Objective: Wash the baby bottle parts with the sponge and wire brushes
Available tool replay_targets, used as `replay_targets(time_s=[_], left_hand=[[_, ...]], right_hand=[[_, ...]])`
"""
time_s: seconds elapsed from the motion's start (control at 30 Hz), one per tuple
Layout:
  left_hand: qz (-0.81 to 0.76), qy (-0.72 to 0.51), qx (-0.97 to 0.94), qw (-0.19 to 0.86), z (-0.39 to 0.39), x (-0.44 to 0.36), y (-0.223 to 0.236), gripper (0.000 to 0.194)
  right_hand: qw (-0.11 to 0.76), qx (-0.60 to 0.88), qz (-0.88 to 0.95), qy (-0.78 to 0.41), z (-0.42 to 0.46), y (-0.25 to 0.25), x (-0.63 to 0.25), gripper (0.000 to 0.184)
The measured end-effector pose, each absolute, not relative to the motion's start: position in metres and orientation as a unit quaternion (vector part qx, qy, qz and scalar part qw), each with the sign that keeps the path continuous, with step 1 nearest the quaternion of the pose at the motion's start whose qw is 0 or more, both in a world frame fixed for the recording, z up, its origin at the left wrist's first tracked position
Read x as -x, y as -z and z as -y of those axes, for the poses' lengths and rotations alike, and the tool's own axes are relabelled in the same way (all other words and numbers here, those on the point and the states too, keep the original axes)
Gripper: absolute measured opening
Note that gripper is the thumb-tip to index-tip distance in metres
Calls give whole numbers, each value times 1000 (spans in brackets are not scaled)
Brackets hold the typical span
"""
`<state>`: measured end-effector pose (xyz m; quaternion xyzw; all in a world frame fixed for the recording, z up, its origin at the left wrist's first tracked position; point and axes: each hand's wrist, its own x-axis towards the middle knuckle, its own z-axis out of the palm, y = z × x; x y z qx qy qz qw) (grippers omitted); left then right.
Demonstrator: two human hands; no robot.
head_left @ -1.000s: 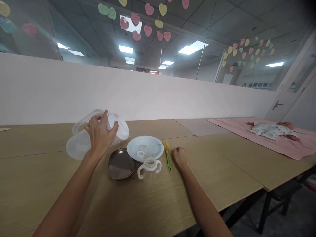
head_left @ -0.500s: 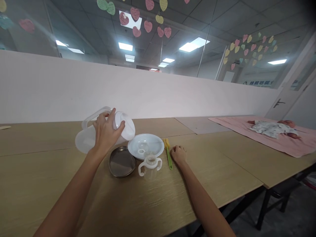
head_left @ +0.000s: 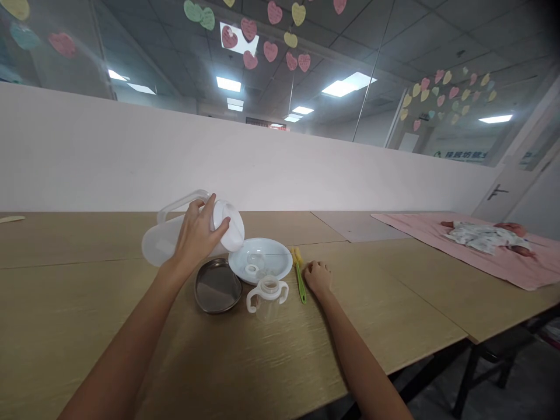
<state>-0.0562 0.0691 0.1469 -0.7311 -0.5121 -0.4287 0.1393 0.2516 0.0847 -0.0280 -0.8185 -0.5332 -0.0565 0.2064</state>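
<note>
My left hand (head_left: 199,230) is wrapped round a translucent plastic pitcher (head_left: 160,242) with a white lid and a looped handle. The pitcher is tipped to the right, its lid end over the left rim of a white bowl (head_left: 282,262). A clear dome-shaped piece and a white ring (head_left: 251,269) lie in the bowl. In front of it stands a clear baby bottle (head_left: 268,306) with two white handles and an open top. My right hand (head_left: 318,277) rests on the table, fingers curled in and nothing visible in them, beside a green-handled brush (head_left: 300,283) with a yellow head.
A dark metal tray (head_left: 217,286) lies left of the bottle on the wooden table (head_left: 131,338). At the far right, a baby doll (head_left: 476,234) in patterned clothes lies on a pink cloth (head_left: 433,239). A white wall (head_left: 262,169) with glass above borders the back; a stool stands below right.
My view has shifted slightly. The pitcher, still tipped in my left hand, sits marginally further right over the bowl's rim. My right hand keeps its place by the brush.
</note>
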Motion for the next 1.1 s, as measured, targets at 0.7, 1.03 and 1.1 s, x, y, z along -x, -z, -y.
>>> replay_targets(time_s=[0.7,1.03,1.1], left_hand=[[466,454,754,89,-63,59,-148,63],[453,574,677,-86,-48,62,-170,60],[443,572,679,-121,-41,59,-174,61]], right_hand=[[192,815,542,65,-86,30,-251,30],[182,820,540,62,-85,29,-250,30],[181,820,540,62,-85,29,-249,31]])
